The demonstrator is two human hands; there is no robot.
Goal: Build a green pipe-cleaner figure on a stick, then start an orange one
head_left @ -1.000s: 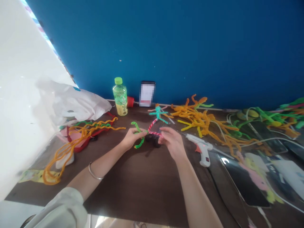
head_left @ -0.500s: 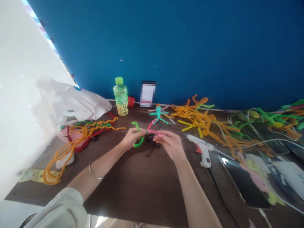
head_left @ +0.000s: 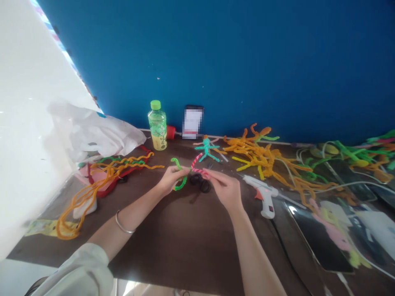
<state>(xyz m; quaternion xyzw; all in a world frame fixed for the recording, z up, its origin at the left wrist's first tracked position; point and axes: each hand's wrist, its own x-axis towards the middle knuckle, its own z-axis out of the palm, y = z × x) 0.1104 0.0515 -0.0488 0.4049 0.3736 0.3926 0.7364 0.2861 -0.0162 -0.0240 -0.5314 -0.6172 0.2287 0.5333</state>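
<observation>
And here we are at the brown bench [head_left: 160, 242], both hands working right up close together! The left hand [head_left: 173, 180], a metal bangle [head_left: 121, 222] on its wrist, has a closed grip on a green pipe cleaner [head_left: 180, 174], pinching it between thumb and fingers. The right hand [head_left: 225, 190] closes its fingertips on a pink-and-white striped pipe cleaner [head_left: 197, 165], and the two pieces meet between the hands. Directly below, just in front of the right fingertips, sit two black coils [head_left: 200, 184] on the bench.

Look at the crowd around them! Just beyond the hands lies a teal pipe-cleaner figure [head_left: 206, 149], with a heap of orange pipe cleaners [head_left: 259, 154] to its right. Right beside the right hand, a white glue gun [head_left: 263, 194] lies on its side, and a glossy printed sheet [head_left: 321, 234] spreads across the near right. Wavy orange pipe cleaners [head_left: 123, 167] sprawl on the left over a red-edged pink piece [head_left: 98, 176], under a white plastic bag [head_left: 95, 135]. At the back, against the blue wall [head_left: 216, 61], stand a green-capped bottle of tea [head_left: 157, 125] and a phone [head_left: 193, 121], its screen blurred out.
</observation>
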